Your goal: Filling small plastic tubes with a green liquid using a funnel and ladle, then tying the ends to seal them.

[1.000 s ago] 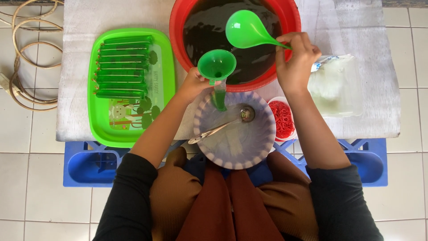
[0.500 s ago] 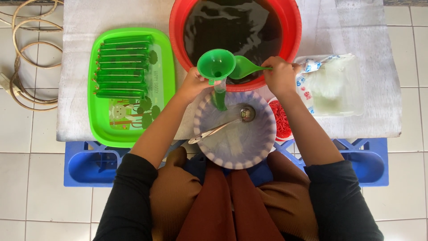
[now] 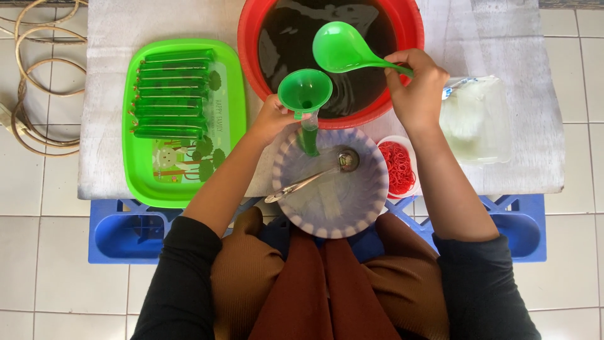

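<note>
I see the green funnel (image 3: 305, 90) held upright over the purple bowl (image 3: 371, 189) at the red basin's (image 3: 248, 50) near rim, my left hand (image 3: 272, 119) pinching its neck. My right hand (image 3: 416, 85) clasps the green ladle (image 3: 343, 47) above the dark liquid (image 3: 296, 38).

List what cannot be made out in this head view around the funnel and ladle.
- Red basin: far rim cut off by the top edge.
- Tube bag under the green funnel: its mouth is hidden by the funnel and left hand.
- Green ladle: handle end hidden in the right hand; whether the bowl holds liquid cannot be told.
- Plastic bags: contents too blurred to tell.
</note>
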